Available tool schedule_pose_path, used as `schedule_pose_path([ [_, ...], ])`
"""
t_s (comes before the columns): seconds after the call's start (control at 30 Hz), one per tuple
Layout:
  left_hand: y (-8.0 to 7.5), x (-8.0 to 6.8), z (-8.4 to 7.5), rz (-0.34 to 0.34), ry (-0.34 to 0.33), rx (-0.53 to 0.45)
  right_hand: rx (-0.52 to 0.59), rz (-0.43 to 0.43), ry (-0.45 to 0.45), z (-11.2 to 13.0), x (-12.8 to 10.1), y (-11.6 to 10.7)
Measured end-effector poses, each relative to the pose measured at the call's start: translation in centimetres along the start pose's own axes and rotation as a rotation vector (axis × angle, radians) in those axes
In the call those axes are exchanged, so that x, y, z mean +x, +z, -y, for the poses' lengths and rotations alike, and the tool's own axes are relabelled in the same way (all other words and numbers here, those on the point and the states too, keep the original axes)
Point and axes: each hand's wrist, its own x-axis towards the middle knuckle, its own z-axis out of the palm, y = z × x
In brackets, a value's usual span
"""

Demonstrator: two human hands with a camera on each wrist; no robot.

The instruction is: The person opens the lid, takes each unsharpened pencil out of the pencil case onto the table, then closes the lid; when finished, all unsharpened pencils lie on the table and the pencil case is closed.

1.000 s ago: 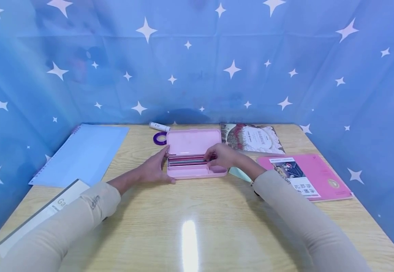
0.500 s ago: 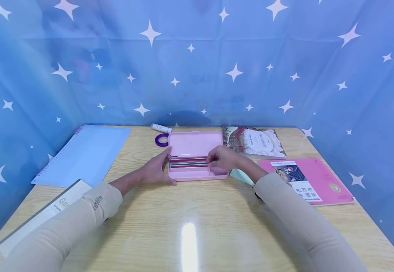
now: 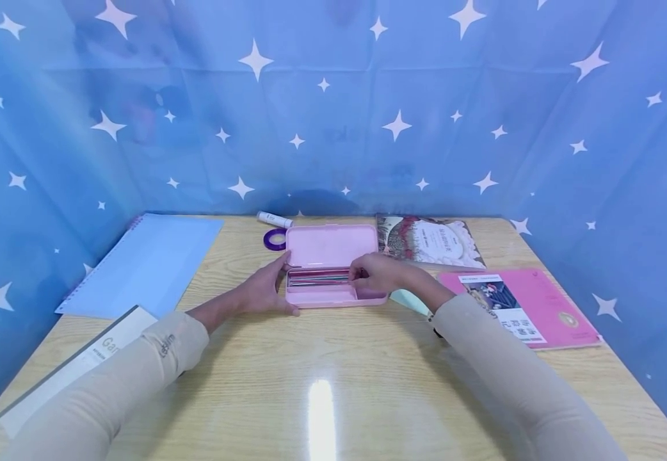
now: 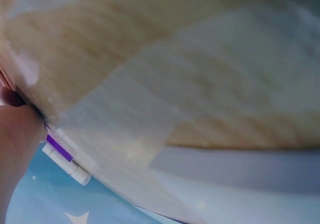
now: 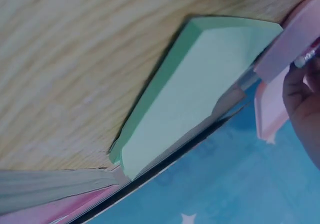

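An open pink pencil case [image 3: 331, 246] stands at the back middle of the table, lid tilted up behind it. Several thin pencils [image 3: 319, 280] lie in its long compartment. My left hand [image 3: 261, 291] holds the case by its left end, thumb along the front and fingers at the back by the hinge. Curled over the right part of the compartment, my right hand [image 3: 381, 272] pinches a pencil. The pencil's pale end [image 5: 306, 58] shows beside the fingertips in the right wrist view; the rest is hidden by the hand and the case wall.
Behind the case are a purple tape roll [image 3: 274, 239] and a white tube [image 3: 274, 219]. A pale green pad [image 5: 200, 88] lies by its right end. Around are a pink notebook [image 3: 552, 307], a patterned book [image 3: 437, 243], a blue spiral notebook [image 3: 149, 262] and a white notebook [image 3: 80, 358].
The pencils in the compartment have shifted slightly under the right hand's fingers. My left hand keeps its place on the case. The whole head view has drifted a little.
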Motion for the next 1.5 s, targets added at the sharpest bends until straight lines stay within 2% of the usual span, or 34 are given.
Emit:
schedule_pose_path([
  [0.13,0.1,0.0,-0.2,0.000,0.014,-0.003,-0.026,-0.067,-0.020,0.5,-1.0,-0.1],
  [0.23,0.1,-0.1,-0.3,0.000,0.022,-0.002,-0.037,-0.083,-0.023,1.1,-1.9,0.0],
  [0.5,-0.1,-0.3,-0.4,0.001,0.030,0.003,0.011,-0.047,-0.079,3.0,-4.7,1.1],
  [0.7,-0.3,-0.2,-0.5,-0.003,0.037,0.010,0.054,0.013,-0.084,3.8,-6.1,2.5],
  [1.03,0.0,-0.4,-0.4,0.004,0.001,0.021,0.086,0.075,-0.047,4.2,-6.5,5.0],
  [1.17,0.0,-0.4,-0.3,0.006,-0.005,0.035,0.051,0.069,-0.052,4.3,-6.5,5.5],
  [1.33,0.0,-0.3,-0.2,0.007,-0.008,0.046,0.025,0.064,-0.063,4.5,-6.3,5.4],
  [1.5,-0.1,-0.3,-0.1,0.016,-0.014,0.052,0.068,0.047,-0.078,4.3,-5.7,4.0],
])
